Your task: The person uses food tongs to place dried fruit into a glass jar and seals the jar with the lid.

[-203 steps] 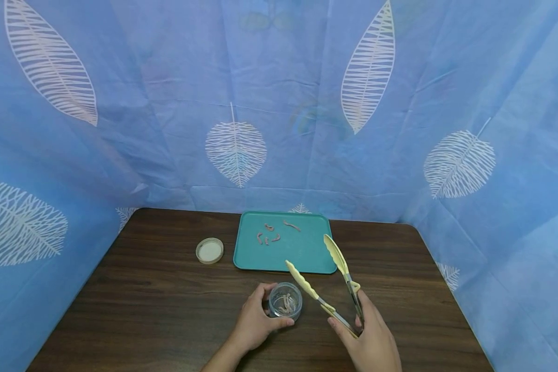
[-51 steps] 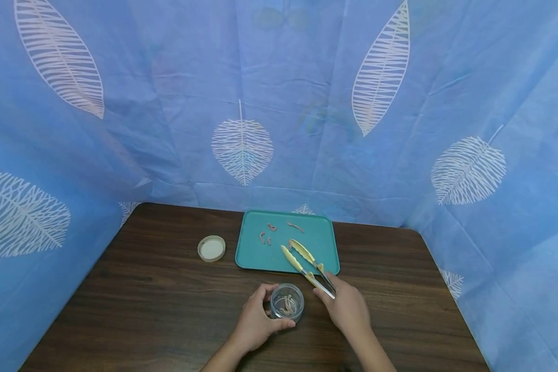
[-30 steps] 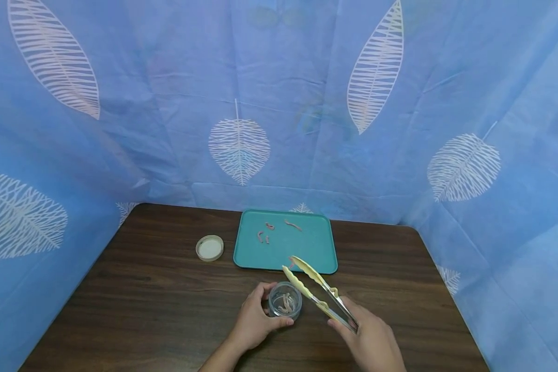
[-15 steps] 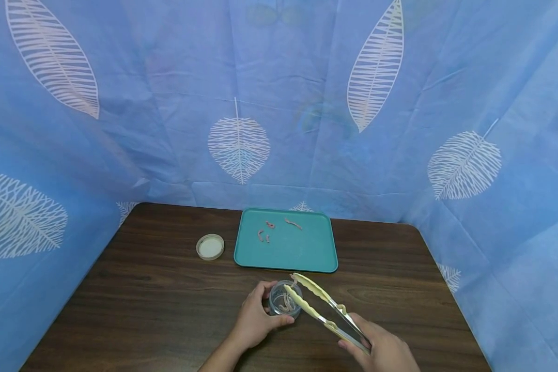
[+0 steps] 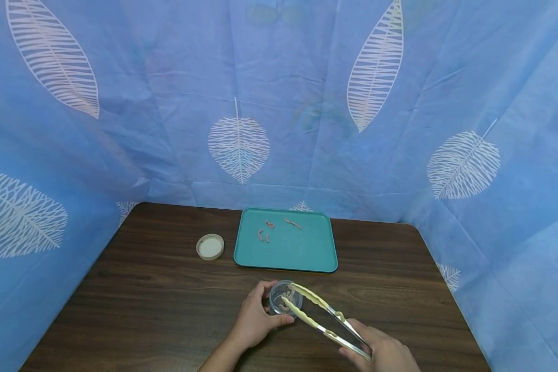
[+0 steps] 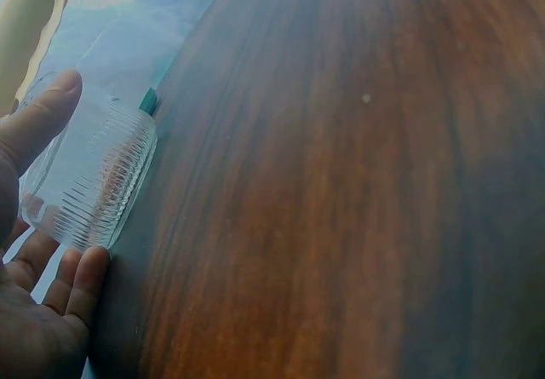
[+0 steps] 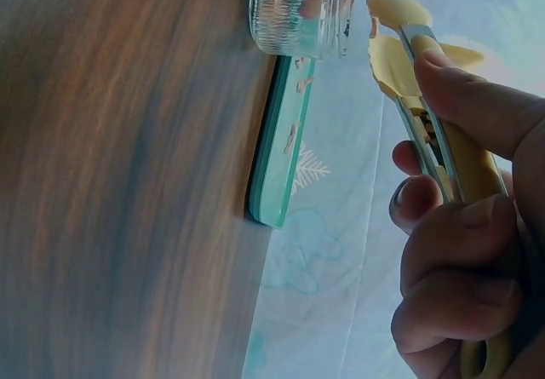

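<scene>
My left hand (image 5: 256, 319) holds a small clear ribbed jar (image 6: 98, 162) upright on the table, fingers and thumb curled round its side. Several thin pinkish strips (image 5: 284, 306) lie inside it. My right hand (image 5: 385, 351) grips metal tongs (image 7: 451, 153) with cream scalloped tips. In the head view the tips are spread apart over the jar's mouth, and no strip shows between them. Beyond the jar, a teal tray (image 5: 302, 253) bears several more pinkish curled strips (image 5: 293, 223) toward its back and left.
A round pale lid (image 5: 210, 247) lies on the dark wood table (image 5: 158, 299), left of the tray. A blue curtain (image 5: 307, 155) with white leaf prints surrounds the table at the back and sides.
The tongs went to the tray, picked up one strip, carried it back over the jar and let it go there. The tray holds one strip fewer. My left hand stayed on the jar.
</scene>
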`<state>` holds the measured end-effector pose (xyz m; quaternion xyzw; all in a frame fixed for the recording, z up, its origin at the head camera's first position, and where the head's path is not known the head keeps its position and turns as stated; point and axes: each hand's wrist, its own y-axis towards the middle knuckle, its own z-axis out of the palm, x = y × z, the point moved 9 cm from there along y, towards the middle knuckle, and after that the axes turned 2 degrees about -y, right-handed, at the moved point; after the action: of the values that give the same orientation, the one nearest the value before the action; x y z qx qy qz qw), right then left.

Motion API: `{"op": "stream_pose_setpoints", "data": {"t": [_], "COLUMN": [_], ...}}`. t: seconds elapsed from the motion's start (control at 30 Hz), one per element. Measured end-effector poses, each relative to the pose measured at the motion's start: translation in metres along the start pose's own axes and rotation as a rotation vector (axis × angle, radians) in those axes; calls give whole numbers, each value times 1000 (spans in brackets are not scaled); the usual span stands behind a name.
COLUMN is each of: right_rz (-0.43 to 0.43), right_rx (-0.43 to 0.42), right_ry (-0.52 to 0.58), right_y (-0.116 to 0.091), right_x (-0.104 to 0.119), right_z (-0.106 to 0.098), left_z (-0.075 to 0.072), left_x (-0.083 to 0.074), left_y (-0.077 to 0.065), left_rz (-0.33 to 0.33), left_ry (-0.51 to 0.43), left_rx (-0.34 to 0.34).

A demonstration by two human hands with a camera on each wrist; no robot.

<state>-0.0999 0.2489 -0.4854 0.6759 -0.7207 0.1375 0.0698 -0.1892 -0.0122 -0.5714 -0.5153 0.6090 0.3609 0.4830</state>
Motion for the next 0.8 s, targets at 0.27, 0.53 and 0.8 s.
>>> {"op": "stream_pose_setpoints", "data": {"t": [0.27,0.53,0.8], "right_rz": [-13,-65,-152], "right_rx": [-53,-230,-351], "right_ry": [7,29,29], "right_y": [-1,-6,-1], "right_x": [1,6,15], "right_z": [-5,-25,-46], "left_z": [0,1,1], "left_x": [2,0,-1], "left_y": [1,0,0], "left_rz": [8,9,5], "left_ry": [5,-9,-11], "left_rx": [-3,3,14]}}
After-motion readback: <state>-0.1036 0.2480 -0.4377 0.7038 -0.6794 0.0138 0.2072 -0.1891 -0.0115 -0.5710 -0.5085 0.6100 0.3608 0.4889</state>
